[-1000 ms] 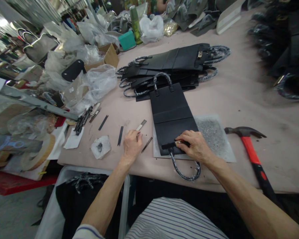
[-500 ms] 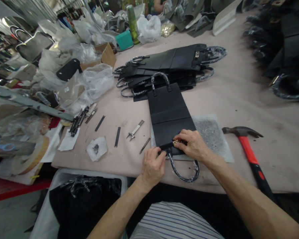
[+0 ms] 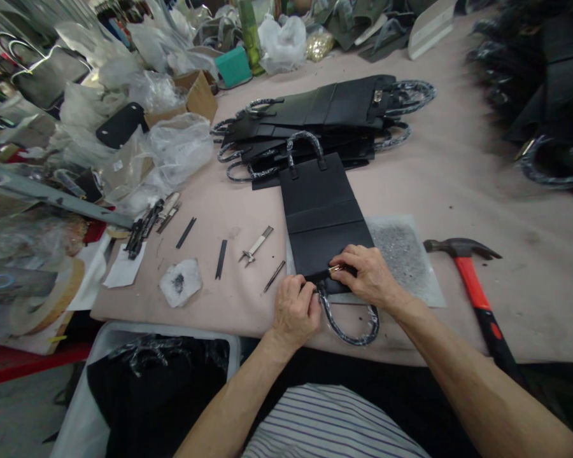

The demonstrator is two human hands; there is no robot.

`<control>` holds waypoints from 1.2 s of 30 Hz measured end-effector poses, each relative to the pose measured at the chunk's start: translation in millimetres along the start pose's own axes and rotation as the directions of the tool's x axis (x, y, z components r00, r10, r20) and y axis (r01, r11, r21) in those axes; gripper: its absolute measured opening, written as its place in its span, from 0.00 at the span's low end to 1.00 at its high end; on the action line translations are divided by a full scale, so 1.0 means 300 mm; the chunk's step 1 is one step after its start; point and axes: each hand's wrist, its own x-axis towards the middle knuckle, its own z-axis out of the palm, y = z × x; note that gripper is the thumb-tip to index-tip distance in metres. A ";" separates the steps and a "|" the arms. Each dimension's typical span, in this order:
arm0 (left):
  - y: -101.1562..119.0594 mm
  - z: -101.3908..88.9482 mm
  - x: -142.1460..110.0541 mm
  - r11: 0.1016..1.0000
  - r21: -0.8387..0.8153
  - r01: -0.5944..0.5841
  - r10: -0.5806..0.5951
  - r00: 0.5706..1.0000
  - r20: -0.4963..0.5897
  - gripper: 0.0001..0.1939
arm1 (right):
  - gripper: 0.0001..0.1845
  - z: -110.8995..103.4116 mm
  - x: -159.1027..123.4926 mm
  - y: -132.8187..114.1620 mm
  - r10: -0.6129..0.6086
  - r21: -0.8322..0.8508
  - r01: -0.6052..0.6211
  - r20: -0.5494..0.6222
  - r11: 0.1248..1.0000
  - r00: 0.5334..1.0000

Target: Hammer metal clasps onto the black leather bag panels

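Lying flat, the black panel points lengthwise away, slanting slightly left.

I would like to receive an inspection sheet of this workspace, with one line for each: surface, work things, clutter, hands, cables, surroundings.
Surface: pinkish table with a few dark specks; speckled slab partly under the black bag.
Work things: black bag lying flat, its looped handles wrapped in clear film; gold-coloured piece at its near end.
Clutter: hammer to the right; caliper, thin rod and two black strips to the left.
Hands: right hand pinches the gold-coloured piece; left hand at the bag's near left corner, its fingertips unclear.
Cables: nothing seen.
Surroundings: pile of black bags beyond; white bin holding black items, lower left; plastic bags, upper left.
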 end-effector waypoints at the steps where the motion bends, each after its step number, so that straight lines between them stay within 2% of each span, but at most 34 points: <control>1: 0.001 -0.004 0.003 1.000 -0.006 0.008 -0.008 1.000 0.015 0.06 | 0.05 -0.001 0.000 -0.002 0.000 0.001 0.000 0.002 1.000 1.000; 5: -0.006 -0.031 -0.022 0.997 -0.076 0.013 -0.009 0.999 0.051 0.10 | 0.05 -0.004 0.000 -0.011 -0.006 -0.020 0.006 -0.008 1.000 1.000; 7: -0.028 -0.051 -0.047 0.990 -0.142 0.019 -0.016 1.000 0.018 0.12 | 0.06 -0.005 0.000 -0.013 -0.008 -0.026 0.008 -0.014 1.000 1.000; 9: -0.066 -0.077 -0.059 0.984 -0.170 0.060 -0.071 0.996 -0.059 0.12 | 0.05 -0.003 -0.001 -0.014 -0.005 -0.022 0.005 -0.013 1.000 1.000; 12: -0.141 -0.127 -0.029 0.984 -0.066 0.163 -0.172 0.971 -0.167 0.10 | 0.05 -0.001 -0.003 -0.010 0.006 -0.006 -0.006 -0.008 1.000 1.000; 14: -0.193 -0.160 0.020 0.970 0.042 0.238 -0.228 0.958 -0.173 0.09 | 0.06 0.000 -0.004 -0.008 0.007 0.004 -0.007 -0.011 1.000 1.000; 16: -0.237 -0.187 0.078 0.940 0.122 0.319 -0.305 0.944 -0.127 0.08 | 0.06 -0.002 -0.003 -0.008 0.002 0.005 -0.002 -0.013 1.000 1.000; 20: -0.290 -0.215 0.177 0.873 0.226 0.432 -0.452 0.891 0.046 0.06 | 0.06 -0.007 -0.002 -0.012 -0.012 0.001 0.012 -0.007 1.000 1.000; 27: -0.354 -0.214 0.291 0.816 0.365 0.449 -0.529 0.833 0.158 0.13 | 0.08 0.009 -0.004 0.002 -0.046 -0.034 0.045 -0.038 0.998 0.998; 32: -0.406 -0.210 0.359 0.803 0.395 0.446 -0.578 0.746 0.332 0.17 | 0.08 0.012 -0.004 0.006 -0.050 -0.047 0.048 -0.041 0.998 0.998; 36: -0.425 -0.201 0.399 0.792 0.413 0.449 -0.603 0.681 0.415 0.14 | 0.07 0.009 -0.003 -0.001 -0.050 -0.033 0.048 -0.050 0.998 0.997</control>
